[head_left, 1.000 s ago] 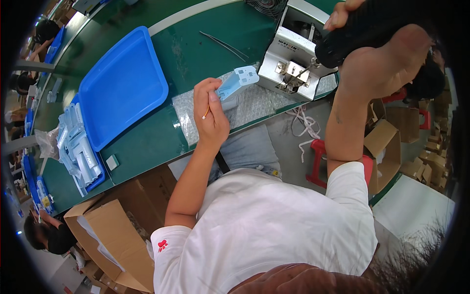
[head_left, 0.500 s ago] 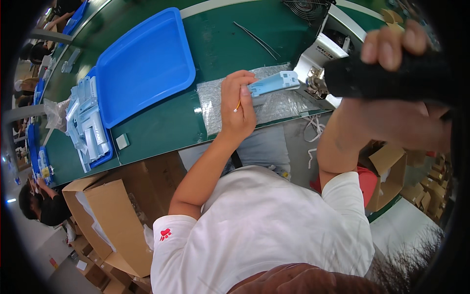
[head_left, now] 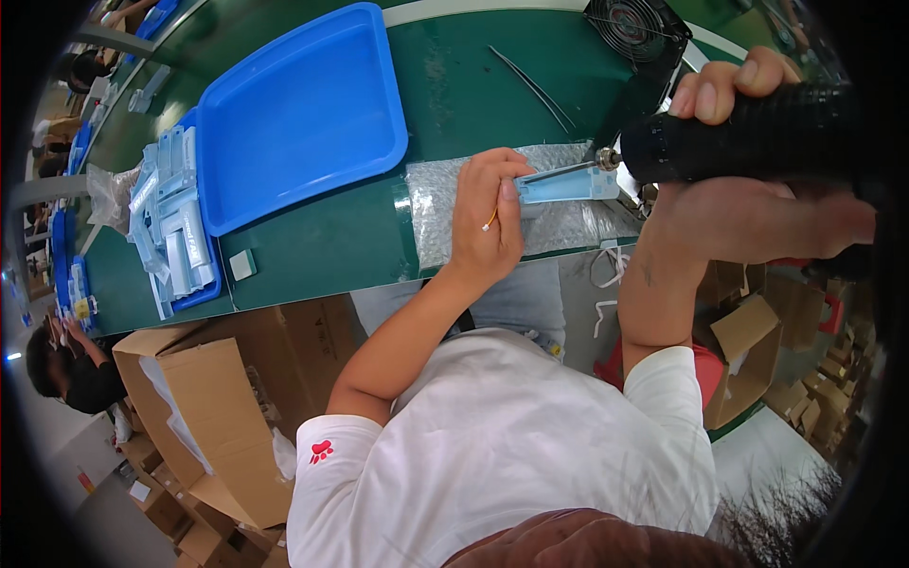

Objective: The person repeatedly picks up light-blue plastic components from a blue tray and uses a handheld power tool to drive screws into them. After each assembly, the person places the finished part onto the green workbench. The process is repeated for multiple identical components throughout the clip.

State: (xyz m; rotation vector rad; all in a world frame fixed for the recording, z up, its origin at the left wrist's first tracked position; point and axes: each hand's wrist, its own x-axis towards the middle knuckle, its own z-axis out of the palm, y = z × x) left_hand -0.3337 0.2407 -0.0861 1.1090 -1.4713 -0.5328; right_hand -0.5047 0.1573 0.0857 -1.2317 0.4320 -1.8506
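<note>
Over bubble wrap on the green surface, the left hand has fingers clamped on a light-blue plastic housing; the right hand grips a black electric screwdriver, bit along the housing. Screwdriving seems underway, calling for steady alignment.

The housing is pale blue, driver black, sleeve white with red pawprint.

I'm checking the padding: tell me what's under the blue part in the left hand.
Bubble wrap lies under the blue part, on the green table. Whatever sits directly beneath it and the left hand is hidden.
</note>
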